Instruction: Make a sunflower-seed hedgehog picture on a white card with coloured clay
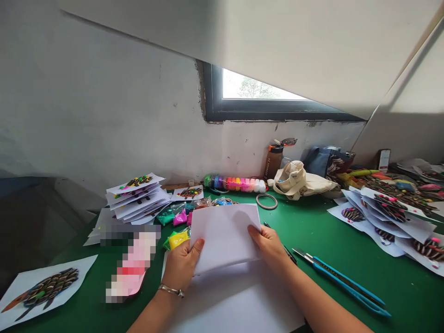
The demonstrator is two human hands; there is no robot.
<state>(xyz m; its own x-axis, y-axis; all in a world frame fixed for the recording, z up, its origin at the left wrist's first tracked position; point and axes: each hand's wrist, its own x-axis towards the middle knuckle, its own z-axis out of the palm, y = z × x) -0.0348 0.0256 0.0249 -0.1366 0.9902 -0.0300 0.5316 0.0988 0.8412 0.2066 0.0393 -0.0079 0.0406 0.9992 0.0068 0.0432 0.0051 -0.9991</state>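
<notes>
The left hand (pixel 182 263) and right hand (pixel 268 245) are both grasping a white paper sheet (pixel 224 236) by its side edges, thumbs resting on top, fingers mostly hidden underneath, and neither hand is clenched. The sheet is tilting up at mid-frame, just above a second white sheet (pixel 236 300) lying at bottom center on a green work mat (pixel 409 296). Two blue-handled craft knives (pixel 342 280) are lying lower right, with exposed blades pointing toward the right wrist, and a dark tool (pixel 287 249) is sitting partly under the right hand. Possible risk: the right hand is dropping or sliding sideways and catching a blade, which could cut skin or nick the paper. Packets of colored clay (pixel 175 217) are crowding the sheet's left edge, so the paper could be smearing or snagging there. A loose grip could also be letting the sheet slip out of line with the lower sheet, while a blurred object (pixel 132 263) is taking up space at lower left.
</notes>
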